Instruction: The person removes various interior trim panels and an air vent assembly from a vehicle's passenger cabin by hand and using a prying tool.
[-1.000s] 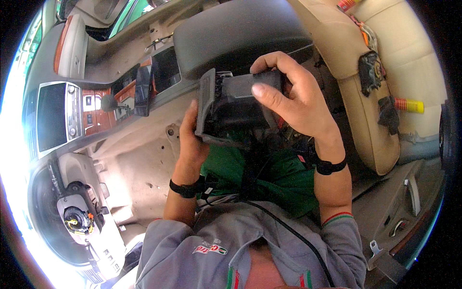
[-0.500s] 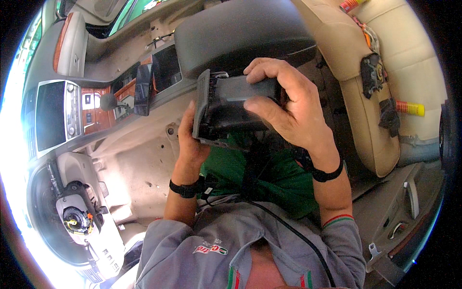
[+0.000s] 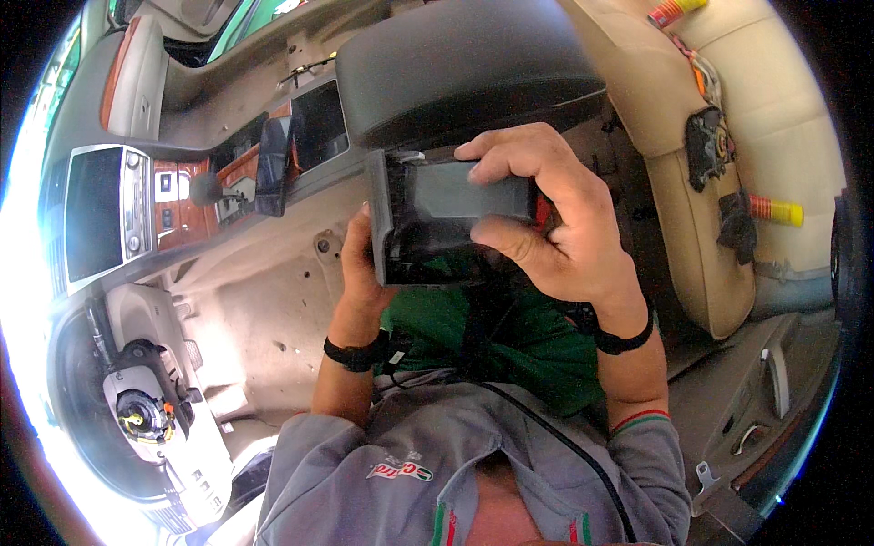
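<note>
Above my lap I hold a black plastic box-shaped car trim unit (image 3: pixel 442 191), with a wider flat plate along its left side. Its upper face is smooth and shiny, and its exact kind does not show. My left hand (image 3: pixel 361 259) supports the plate from the left, thumb up along its edge; the other fingers are hidden behind it. My right hand (image 3: pixel 569 218) grips the opposite end, thumb on the near side and fingers on the far side. Something red shows between that end and the right palm.
Left stand the dashboard screen (image 3: pixel 95 214), the gear knob (image 3: pixel 206 188) and a steering column (image 3: pixel 141 409) without its wheel. A dark console armrest (image 3: pixel 464 64) lies ahead. On the beige rear seat rest a black part (image 3: pixel 706 148), dark gloves (image 3: pixel 736 226) and a yellow-red can (image 3: pixel 777 210).
The black unit has turned slightly, so its upper face shows more squarely and its plate looks narrower. My right hand has shifted a little nearer along with it; both hands keep their hold.
</note>
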Action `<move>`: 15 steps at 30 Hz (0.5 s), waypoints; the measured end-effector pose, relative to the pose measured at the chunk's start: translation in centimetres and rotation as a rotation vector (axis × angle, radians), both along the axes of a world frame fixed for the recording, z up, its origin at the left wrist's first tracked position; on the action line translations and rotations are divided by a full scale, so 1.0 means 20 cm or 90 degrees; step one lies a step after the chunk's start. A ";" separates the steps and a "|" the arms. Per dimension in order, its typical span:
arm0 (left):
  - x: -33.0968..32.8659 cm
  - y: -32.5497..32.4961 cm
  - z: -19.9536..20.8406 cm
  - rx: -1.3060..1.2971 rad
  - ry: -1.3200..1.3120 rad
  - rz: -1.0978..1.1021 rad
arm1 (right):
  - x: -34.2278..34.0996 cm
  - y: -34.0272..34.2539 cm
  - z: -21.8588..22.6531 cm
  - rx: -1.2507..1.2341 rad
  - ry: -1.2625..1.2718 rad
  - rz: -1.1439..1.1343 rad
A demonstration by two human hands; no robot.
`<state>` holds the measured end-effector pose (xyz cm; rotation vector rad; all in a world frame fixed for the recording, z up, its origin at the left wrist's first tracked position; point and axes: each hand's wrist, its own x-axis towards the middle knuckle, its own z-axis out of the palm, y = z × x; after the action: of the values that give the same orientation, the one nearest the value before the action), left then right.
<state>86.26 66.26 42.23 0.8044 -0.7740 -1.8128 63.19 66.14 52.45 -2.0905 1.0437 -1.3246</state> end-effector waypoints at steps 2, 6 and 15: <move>0.00 0.00 0.01 -0.025 -0.062 0.012 | -0.01 0.00 0.01 -0.016 -0.005 0.011; 0.03 -0.02 -0.04 0.075 0.114 -0.010 | -0.01 0.00 0.03 -0.004 -0.017 0.039; 0.06 0.01 -0.04 0.027 -0.007 -0.026 | 0.00 -0.01 0.02 0.004 0.003 0.041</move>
<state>87.54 66.38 41.37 0.8315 -0.7662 -1.8690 63.20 65.99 52.84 -2.1053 0.9722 -1.2852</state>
